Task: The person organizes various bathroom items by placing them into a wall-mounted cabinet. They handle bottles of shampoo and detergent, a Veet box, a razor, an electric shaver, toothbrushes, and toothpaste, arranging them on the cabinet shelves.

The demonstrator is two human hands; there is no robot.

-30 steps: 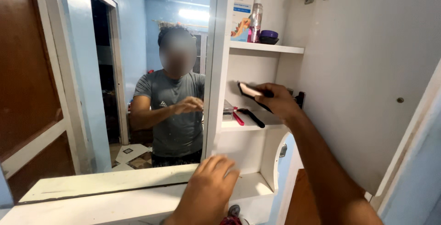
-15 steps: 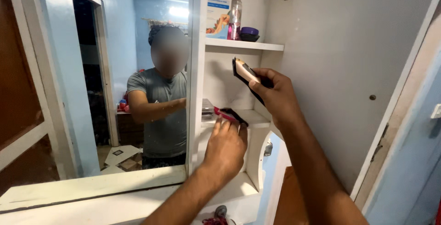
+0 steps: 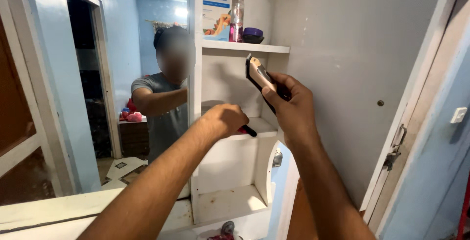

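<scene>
The white cabinet (image 3: 230, 161) stands open beside the mirror (image 3: 98, 88), its door (image 3: 352, 73) swung wide to the right, leaving free space in front of the shelves. The right hand (image 3: 289, 108) is raised at shelf height, fingers clamped around a black and gold hair trimmer (image 3: 259, 76) tilted up and left. The left hand (image 3: 225, 120) reaches over the middle shelf (image 3: 264, 127), fingers curled shut on a small red and black tool (image 3: 247, 131) just above the shelf's front edge.
</scene>
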